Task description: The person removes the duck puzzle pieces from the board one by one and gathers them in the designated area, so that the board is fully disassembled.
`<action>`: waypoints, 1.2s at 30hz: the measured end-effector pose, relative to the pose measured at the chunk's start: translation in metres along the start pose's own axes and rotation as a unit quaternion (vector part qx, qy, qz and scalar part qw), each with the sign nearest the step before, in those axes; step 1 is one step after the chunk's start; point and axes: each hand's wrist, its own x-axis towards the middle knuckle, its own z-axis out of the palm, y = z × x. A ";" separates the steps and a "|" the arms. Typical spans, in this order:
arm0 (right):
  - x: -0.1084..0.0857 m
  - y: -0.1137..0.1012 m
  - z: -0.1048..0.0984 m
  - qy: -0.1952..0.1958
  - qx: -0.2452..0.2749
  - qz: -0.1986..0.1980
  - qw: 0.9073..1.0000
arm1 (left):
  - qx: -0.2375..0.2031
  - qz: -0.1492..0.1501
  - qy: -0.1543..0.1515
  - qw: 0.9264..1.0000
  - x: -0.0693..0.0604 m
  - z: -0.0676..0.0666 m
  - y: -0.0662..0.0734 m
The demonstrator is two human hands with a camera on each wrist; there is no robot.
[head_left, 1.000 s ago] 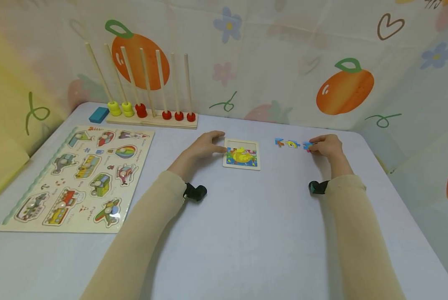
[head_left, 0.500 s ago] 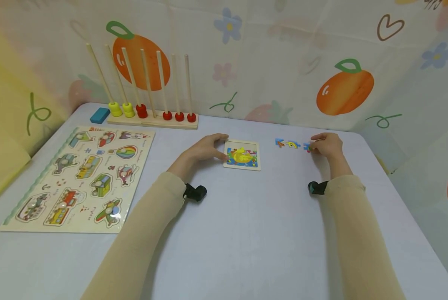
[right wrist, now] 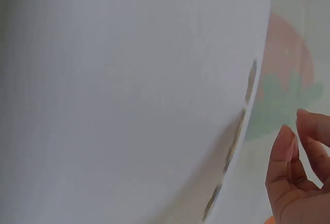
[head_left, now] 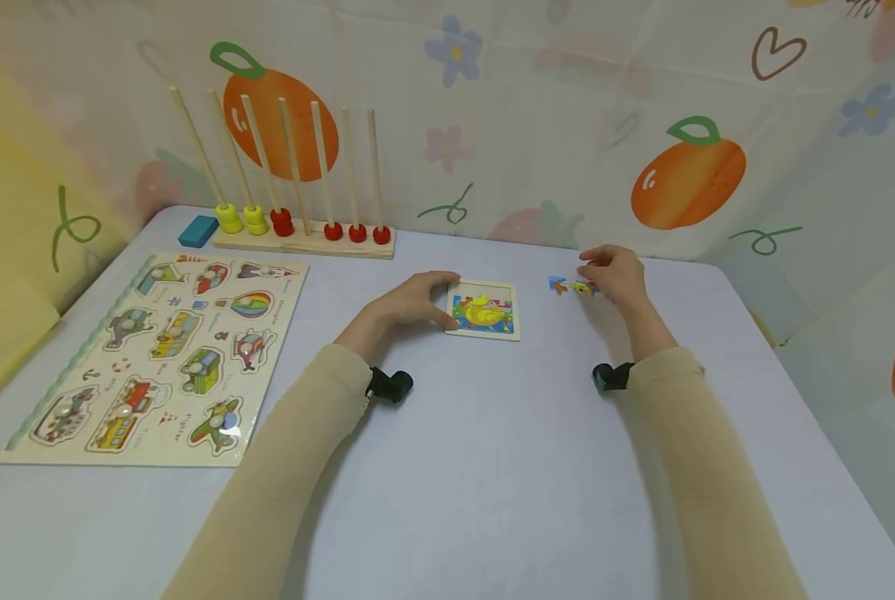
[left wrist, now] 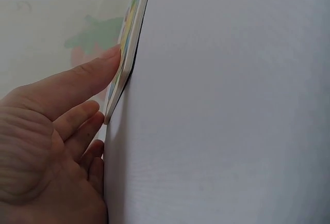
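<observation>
A small square puzzle tray (head_left: 518, 312) with a yellow duck picture lies flat on the table, a gap along its top inside. My left hand (head_left: 408, 302) holds its left side, thumb near the lower corner and a finger at the upper one; in the left wrist view the thumb (left wrist: 114, 59) rests on the tray's face. My right hand (head_left: 618, 277) is raised over loose pieces, thumb and fingers apart with nothing between them. A blue and brown piece (head_left: 557, 285) and a yellow piece (head_left: 582, 288) show left of it; a third is mostly hidden.
At the left lies a large vehicle puzzle board (head_left: 215, 329). Behind it stand a pegged wooden rack (head_left: 305, 242) with yellow and red beads and a blue block (head_left: 197, 231). A patterned curtain (head_left: 522, 100) hangs along the table's back edge.
My right hand has come off the rightmost piece and moved left, above the row. The left thumb has slid down along the tray's left edge.
</observation>
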 end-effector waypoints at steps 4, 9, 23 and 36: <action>-0.003 -0.014 0.014 -0.026 0.011 -0.033 0.999 | 0.002 0.007 -0.001 1.000 -0.001 0.000 0.002; -0.006 -0.028 0.029 -0.053 0.014 -0.049 0.997 | 0.006 0.009 -0.001 1.000 -0.002 0.000 0.003; -0.015 -0.054 0.061 -0.143 0.011 -0.072 0.987 | 0.029 0.024 0.002 0.999 -0.002 0.000 0.001; -0.023 -0.072 0.082 -0.231 -0.024 -0.099 0.968 | 0.044 0.036 -0.003 0.998 -0.003 -0.002 0.002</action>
